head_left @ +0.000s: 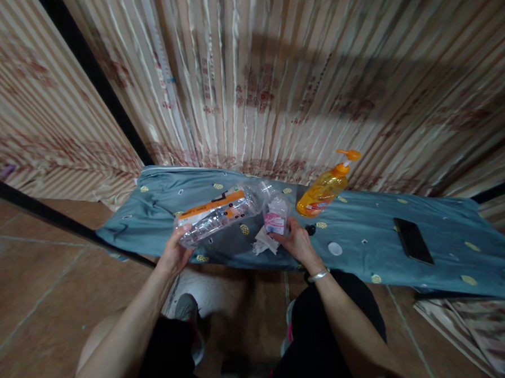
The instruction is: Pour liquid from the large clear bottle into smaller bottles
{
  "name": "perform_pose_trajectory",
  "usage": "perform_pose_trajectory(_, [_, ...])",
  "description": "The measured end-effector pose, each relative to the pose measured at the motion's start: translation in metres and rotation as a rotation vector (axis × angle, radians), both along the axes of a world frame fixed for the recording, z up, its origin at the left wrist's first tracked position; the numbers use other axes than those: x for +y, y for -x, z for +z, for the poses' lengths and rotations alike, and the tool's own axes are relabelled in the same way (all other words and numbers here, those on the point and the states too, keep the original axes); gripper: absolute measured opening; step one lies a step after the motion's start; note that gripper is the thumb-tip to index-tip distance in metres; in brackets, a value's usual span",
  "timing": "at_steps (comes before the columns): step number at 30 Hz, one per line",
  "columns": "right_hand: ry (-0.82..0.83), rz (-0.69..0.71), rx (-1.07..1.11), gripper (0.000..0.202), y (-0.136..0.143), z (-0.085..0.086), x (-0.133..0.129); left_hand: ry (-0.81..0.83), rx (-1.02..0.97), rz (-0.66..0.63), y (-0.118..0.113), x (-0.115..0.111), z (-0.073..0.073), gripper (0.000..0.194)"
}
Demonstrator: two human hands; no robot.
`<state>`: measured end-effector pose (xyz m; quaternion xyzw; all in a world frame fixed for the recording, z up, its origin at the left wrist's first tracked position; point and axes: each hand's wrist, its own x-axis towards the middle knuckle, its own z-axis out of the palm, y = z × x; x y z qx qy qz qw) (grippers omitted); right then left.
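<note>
My left hand [177,250] grips the base end of a large clear plastic bottle [217,215] with an orange label, tilted so its neck end points right. My right hand [297,242] is closed around the lower part of a smaller clear bottle [275,213] with a pink and white label. The neck ends of the two bottles come close together; whether they touch I cannot tell. Under the smaller bottle lies a crumpled white tissue [265,241]. Just right of it stands an orange pump bottle [323,191] of yellow-orange liquid.
A blue-green cloth with pineapple prints [360,234] covers the narrow surface. On it lie a black phone [413,241], a white round cap [334,248] and a small black object [310,230]. Dark poles [93,73] and striped curtains [258,88] stand around.
</note>
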<state>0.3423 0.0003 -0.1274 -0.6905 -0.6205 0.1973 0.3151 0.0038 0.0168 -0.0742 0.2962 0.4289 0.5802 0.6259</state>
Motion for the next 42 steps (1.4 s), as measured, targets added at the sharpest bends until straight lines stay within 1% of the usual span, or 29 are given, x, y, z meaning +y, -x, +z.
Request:
perform_pose_trajectory(4, [-0.028, 0.005, -0.007, 0.044, 0.0, -0.002, 0.001, 0.002, 0.013, -0.005, 0.002, 0.001, -0.003, 0.048])
perform_pose_trajectory(7, [-0.019, 0.001, -0.011, 0.046, 0.0, -0.002, 0.0, -0.005, 0.018, -0.004, 0.004, 0.002, -0.003, 0.048])
perform_pose_trajectory(15, [-0.036, -0.004, -0.029, 0.05, 0.003, -0.005, -0.001, -0.031, 0.037, -0.016, 0.013, 0.005, 0.001, 0.05])
perform_pose_trajectory(20, [-0.05, -0.022, -0.057, 0.056, 0.005, -0.009, -0.001, -0.052, 0.054, -0.017, 0.022, 0.007, 0.004, 0.063])
perform_pose_trajectory(24, [-0.086, -0.03, -0.071, 0.057, 0.005, -0.013, -0.001, -0.075, 0.065, -0.008, 0.028, 0.006, 0.007, 0.075])
perform_pose_trajectory(31, [-0.123, -0.032, -0.063, 0.059, 0.005, -0.016, 0.001, -0.165, 0.12, 0.022, 0.036, 0.004, 0.011, 0.082])
perform_pose_trajectory(36, [-0.122, -0.043, -0.071, 0.064, 0.005, -0.014, 0.002, -0.207, 0.103, 0.063, 0.034, 0.005, 0.012, 0.085])
perform_pose_trajectory(42, [-0.118, -0.052, -0.101, 0.06, 0.006, -0.015, 0.002, -0.244, 0.117, 0.063, 0.024, 0.007, 0.019, 0.078])
